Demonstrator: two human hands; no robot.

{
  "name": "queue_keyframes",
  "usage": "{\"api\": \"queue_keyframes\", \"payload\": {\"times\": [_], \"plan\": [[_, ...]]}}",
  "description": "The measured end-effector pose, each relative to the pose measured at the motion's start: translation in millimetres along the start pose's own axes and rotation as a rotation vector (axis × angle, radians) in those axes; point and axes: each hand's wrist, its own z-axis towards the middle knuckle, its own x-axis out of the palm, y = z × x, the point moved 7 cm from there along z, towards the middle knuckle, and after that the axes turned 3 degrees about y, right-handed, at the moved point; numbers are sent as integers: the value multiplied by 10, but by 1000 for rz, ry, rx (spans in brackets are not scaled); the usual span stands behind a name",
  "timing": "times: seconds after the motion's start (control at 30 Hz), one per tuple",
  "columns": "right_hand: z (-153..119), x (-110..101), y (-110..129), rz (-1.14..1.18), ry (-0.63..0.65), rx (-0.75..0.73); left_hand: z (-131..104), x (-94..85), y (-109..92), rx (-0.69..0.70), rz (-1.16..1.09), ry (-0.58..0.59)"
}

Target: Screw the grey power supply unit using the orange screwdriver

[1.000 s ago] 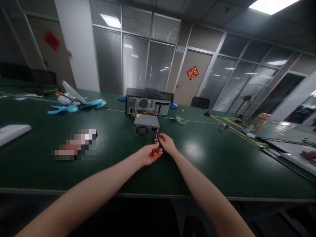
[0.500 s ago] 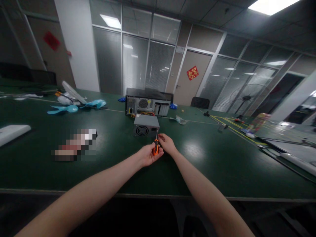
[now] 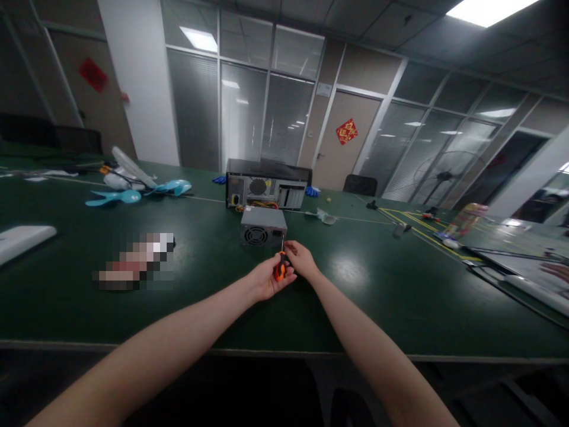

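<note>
A grey power supply box [image 3: 264,223] with a round fan grille stands on the green table [image 3: 200,237], in front of a black computer case [image 3: 269,185]. My left hand [image 3: 268,280] is closed on an orange and black screwdriver [image 3: 280,270], whose thin shaft points up at the box's lower right corner. Just right of the shaft is my right hand [image 3: 300,259], its fingers bent together close to the screwdriver's tip and the box's right edge. Whatever those fingers hold is too small to make out.
Blue fan blades [image 3: 116,197] and a white fan part lie at the back left. A white object [image 3: 26,240] is at the left edge. At the right are yellow strips, cables and another person's hand [image 3: 555,271].
Another person's hand has come into view at the right edge. My left hand and the screwdriver have shifted very slightly; the power supply box has not moved.
</note>
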Motion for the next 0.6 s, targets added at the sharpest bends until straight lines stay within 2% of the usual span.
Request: {"api": "queue_keyframes", "payload": {"times": [0.37, 0.6], "plan": [[-5, -2, 9, -4, 3, -6, 2, 22, 15, 3, -36, 10], [-16, -20, 57, -16, -3, -35, -21, 35, -15, 41, 35, 13]]}}
